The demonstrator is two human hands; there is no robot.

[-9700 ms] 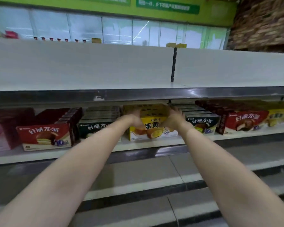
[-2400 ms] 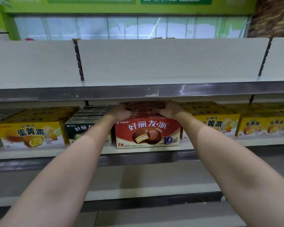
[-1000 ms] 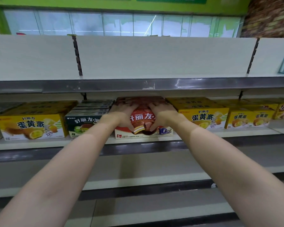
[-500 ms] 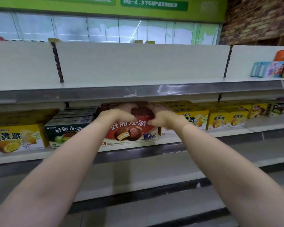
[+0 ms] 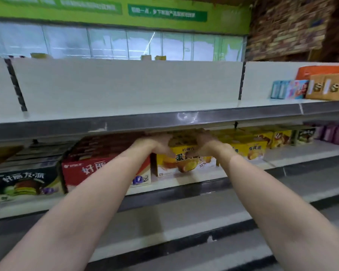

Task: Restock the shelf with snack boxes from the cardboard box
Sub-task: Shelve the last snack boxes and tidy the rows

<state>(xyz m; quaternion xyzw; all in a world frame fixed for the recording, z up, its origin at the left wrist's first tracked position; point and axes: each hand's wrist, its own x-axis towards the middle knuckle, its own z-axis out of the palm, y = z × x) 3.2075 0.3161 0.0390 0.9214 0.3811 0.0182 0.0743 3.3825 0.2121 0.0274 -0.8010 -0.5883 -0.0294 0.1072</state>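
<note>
Both hands, left [image 5: 157, 144] and right [image 5: 207, 145], clamped on a yellow cardboard box [image 5: 184, 161] on the shelf [image 5: 184, 178], "蛋" legible between the grip; left of it, red box [image 5: 98, 171] reading "好丽".

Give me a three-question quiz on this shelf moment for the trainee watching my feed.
1. Multiple choice: which box do the left hand and right hand hold? A) red box B) yellow box C) dark green box
2. True or false: the upper shelf directly above the hands carries stacked boxes.
3. Fill in: the red box stands immediately to the ___ of the yellow box in the picture.

Key: 1 B. 2 false; that stretch is bare, and boxes show only at its far right end. 3 left.
</note>
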